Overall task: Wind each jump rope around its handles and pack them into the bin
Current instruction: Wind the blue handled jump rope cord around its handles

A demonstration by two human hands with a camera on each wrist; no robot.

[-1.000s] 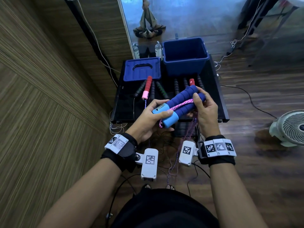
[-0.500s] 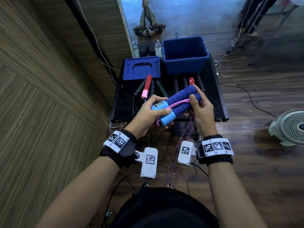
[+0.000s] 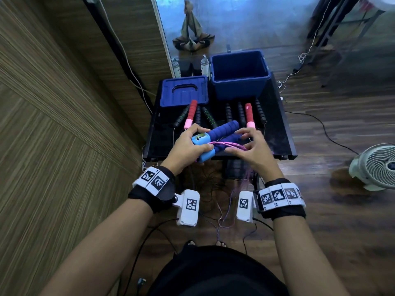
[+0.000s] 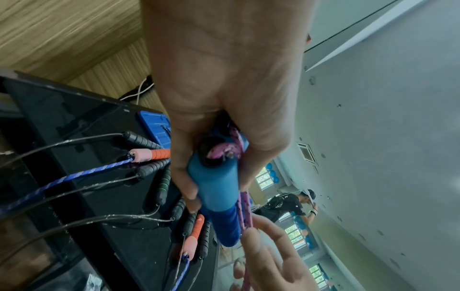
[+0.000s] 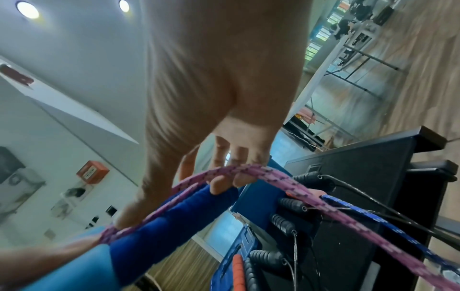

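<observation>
My left hand (image 3: 189, 145) grips the light-blue ends of two dark blue foam handles (image 3: 224, 130), held side by side over the table's front edge. A pink braided rope (image 3: 222, 144) lies along the handles. My right hand (image 3: 245, 145) holds it in curled fingers near their middle. The rest of the pink rope hangs to the floor (image 3: 224, 212). The left wrist view shows the rope's knot in a handle end (image 4: 221, 151). In the right wrist view the pink rope (image 5: 248, 170) crosses my fingertips (image 5: 224, 183) above a handle (image 5: 171, 212). The blue bin (image 3: 239, 86) stands open, far right.
On the black table (image 3: 275, 129) lie two red-and-pink handles (image 3: 191, 113), (image 3: 249, 114) and several black handles (image 3: 228, 112) with thin cords. The bin's blue lid (image 3: 183, 90) lies at the far left. A white fan (image 3: 376, 165) stands on the floor to the right.
My right hand let go of the handles' far end and came nearer, drawing the pink rope along the handles. The left hand kept its grip.
</observation>
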